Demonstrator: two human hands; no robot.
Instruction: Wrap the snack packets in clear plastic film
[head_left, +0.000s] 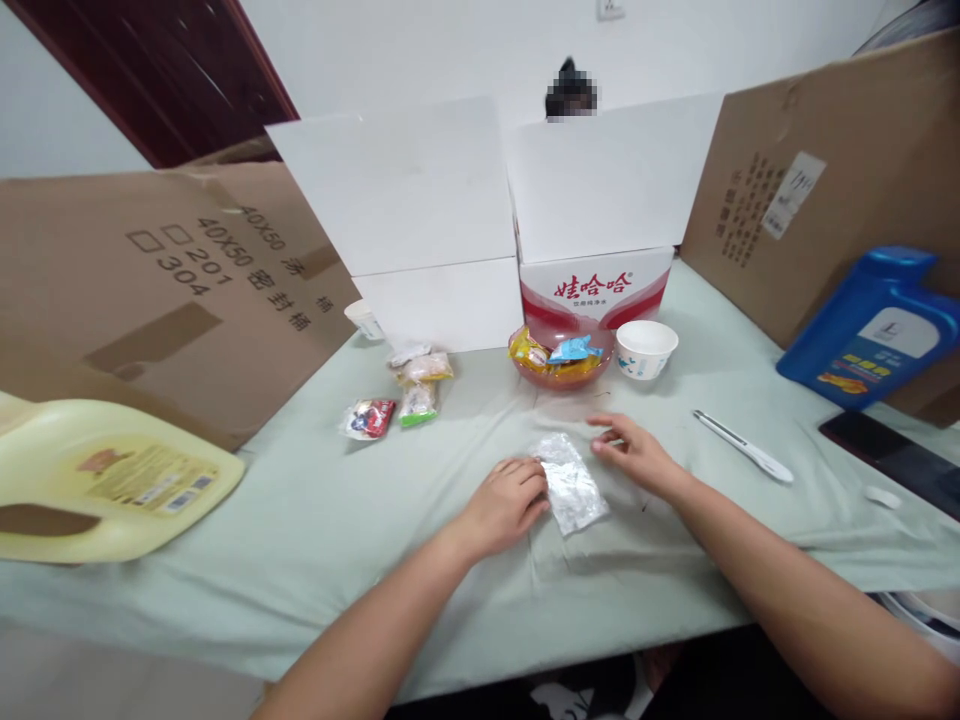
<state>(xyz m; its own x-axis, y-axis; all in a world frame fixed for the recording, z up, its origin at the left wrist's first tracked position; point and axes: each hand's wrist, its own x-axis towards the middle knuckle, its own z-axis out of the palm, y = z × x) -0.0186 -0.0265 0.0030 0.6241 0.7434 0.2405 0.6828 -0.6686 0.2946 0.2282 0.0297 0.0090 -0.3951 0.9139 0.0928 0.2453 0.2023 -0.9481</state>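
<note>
Silver packet (pixel 571 490) lies before box (pixel 596 288) marked "娃哈哈".

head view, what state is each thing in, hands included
Silvery packet: lying flat, crinkled
Left hand: palm down, fingers at packet's left edge
Right hand: fingers loosely bent, beside packet
Pink bowl: upright, holding wrapped snacks
Cup beside bowl: upright
Phone: flat, screen dark
Blue bottle: standing
Slim white tool: lying flat
Yellow jug: posture unclear
</note>
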